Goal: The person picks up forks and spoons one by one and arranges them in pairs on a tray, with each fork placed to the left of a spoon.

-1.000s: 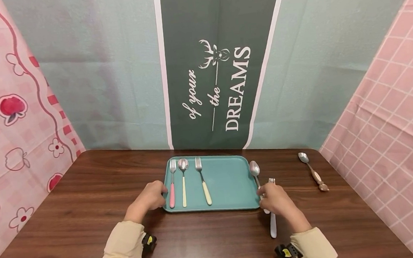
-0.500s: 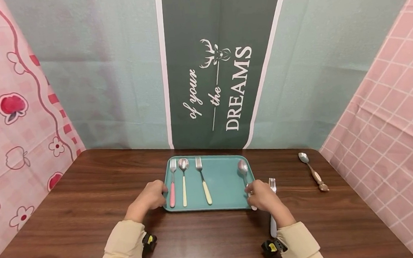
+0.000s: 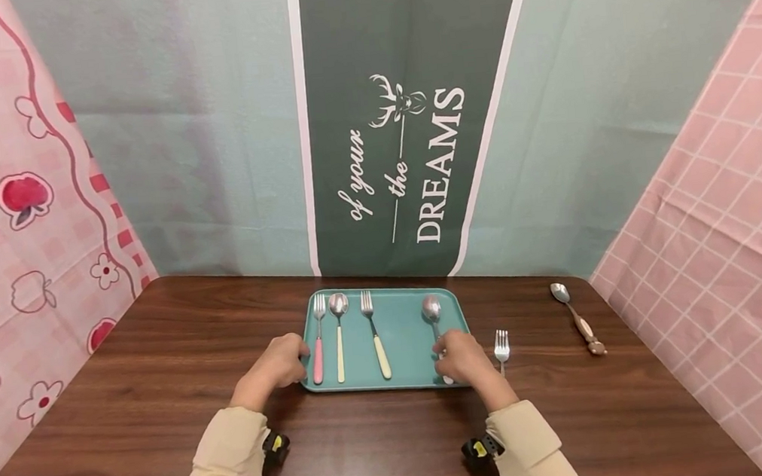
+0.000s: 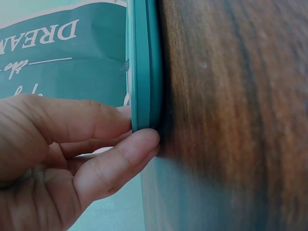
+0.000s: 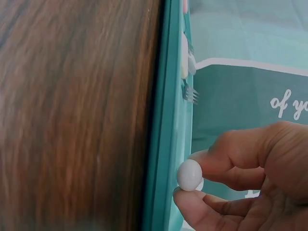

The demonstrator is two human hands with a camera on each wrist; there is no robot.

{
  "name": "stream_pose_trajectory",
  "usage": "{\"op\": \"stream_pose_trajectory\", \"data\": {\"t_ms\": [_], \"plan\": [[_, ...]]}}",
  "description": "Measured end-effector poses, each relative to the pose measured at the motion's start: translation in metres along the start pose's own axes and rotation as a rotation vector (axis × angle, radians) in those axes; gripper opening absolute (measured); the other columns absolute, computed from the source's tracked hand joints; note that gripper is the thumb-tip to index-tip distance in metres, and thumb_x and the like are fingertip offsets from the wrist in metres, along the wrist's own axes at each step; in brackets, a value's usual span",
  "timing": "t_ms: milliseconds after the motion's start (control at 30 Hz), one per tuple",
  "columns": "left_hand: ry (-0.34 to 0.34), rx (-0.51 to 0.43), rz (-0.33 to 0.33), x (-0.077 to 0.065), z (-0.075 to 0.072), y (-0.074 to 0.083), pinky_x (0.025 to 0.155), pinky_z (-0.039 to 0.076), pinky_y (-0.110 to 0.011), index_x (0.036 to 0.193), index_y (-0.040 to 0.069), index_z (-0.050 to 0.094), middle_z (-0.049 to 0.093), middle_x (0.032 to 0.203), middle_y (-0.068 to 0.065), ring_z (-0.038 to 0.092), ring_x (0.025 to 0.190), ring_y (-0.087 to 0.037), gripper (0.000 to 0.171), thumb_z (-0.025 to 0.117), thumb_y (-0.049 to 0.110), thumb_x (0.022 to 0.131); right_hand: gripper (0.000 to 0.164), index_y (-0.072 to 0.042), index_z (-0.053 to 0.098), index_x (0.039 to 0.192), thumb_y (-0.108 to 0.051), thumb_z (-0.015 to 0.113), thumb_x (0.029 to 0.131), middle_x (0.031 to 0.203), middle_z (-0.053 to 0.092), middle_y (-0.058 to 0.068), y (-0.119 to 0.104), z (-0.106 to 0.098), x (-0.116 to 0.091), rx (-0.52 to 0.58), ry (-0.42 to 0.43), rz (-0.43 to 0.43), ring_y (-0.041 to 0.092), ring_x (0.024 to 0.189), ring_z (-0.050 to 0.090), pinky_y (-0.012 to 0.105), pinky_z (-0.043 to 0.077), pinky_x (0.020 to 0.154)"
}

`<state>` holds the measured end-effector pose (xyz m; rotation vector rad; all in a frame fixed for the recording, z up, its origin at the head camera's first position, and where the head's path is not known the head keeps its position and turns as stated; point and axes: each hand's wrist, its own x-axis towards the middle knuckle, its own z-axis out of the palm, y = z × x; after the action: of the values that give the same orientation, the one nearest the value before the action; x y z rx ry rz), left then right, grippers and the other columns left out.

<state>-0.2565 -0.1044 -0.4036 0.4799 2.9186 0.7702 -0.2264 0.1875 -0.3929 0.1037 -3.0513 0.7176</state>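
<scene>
Since a second ago, we are seeing the right hand (image 3: 463, 356) and the white spoon (image 3: 431, 308) moving toward 9 o'clock, past the edge of the tray (image 3: 405, 330). The thumb and fingers are nearly together, pinching the spoon at the tray's 3 o'clock side; we cannot tell whether it is touching the tray. The left hand (image 3: 283, 358) is pinching the tray's edge at 9 o'clock, leaving only a thin gap.
</scene>
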Motion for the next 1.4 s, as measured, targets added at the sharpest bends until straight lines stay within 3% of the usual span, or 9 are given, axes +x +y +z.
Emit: {"op": "stream_pose_trajectory", "data": {"t_ms": [267, 800, 1400], "plan": [[-0.003, -0.008, -0.003, 0.0, 0.0, 0.001, 0.043, 0.025, -0.023, 0.052, 0.009, 0.038, 0.028, 0.05, 0.001, 0.03, 0.049, -0.013, 0.024, 0.052, -0.01, 0.055, 0.03, 0.0, 0.066, 0.087, -0.002, 0.059, 0.058, 0.084, 0.06, 0.008, -0.01, 0.008, 0.007, -0.041, 0.013, -0.064, 0.015, 0.065, 0.049, 0.027, 0.042, 0.057], [0.009, -0.029, -0.01, 0.0, 0.001, 0.003, 0.043, 0.025, -0.023, 0.053, 0.009, 0.037, 0.028, 0.051, 0.001, 0.029, 0.048, -0.013, 0.024, 0.049, -0.012, 0.054, 0.029, 0.0, 0.065, 0.089, -0.002, 0.06, 0.06, 0.088, 0.06, 0.009, -0.03, 0.02, 0.017, -0.037, -0.037, -0.038, 0.017, 0.072, 0.051, 0.028, 0.043, 0.06], [0.017, -0.012, 0.004, -0.001, 0.001, 0.0, 0.043, 0.023, -0.023, 0.051, 0.01, 0.033, 0.024, 0.05, 0.001, 0.027, 0.048, -0.012, 0.026, 0.049, -0.011, 0.054, 0.027, -0.001, 0.065, 0.086, -0.002, 0.062, 0.06, 0.083, 0.057, 0.008, -0.049, 0.033, 0.024, -0.038, -0.024, -0.007, 0.019, 0.073, 0.05, 0.03, 0.043, 0.061]]}}
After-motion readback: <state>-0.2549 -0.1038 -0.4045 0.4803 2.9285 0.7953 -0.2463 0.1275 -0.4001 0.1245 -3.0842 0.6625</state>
